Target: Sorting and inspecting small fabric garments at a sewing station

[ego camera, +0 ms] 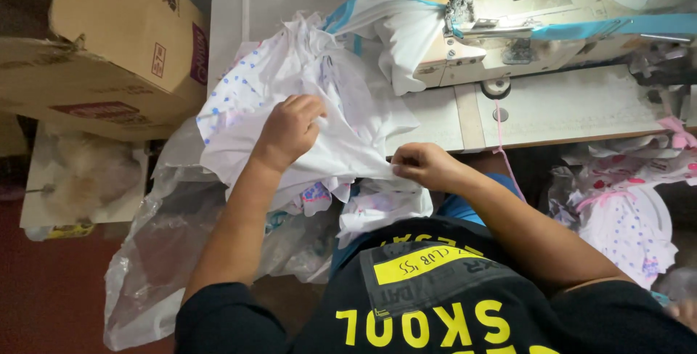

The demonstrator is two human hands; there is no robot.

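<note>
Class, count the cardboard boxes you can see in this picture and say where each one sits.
1: a brown cardboard box at upper left, beside the sewing table. Others may be hidden.

i see the fabric pile [319, 100] on the sewing table's [573, 111] left front corner, the sewing machine [508, 34] behind it toward the right, a cardboard box [116, 42] off the left edge, a plastic bag [160, 252] below the pile, and more garments [624, 209] under the right front edge.
</note>
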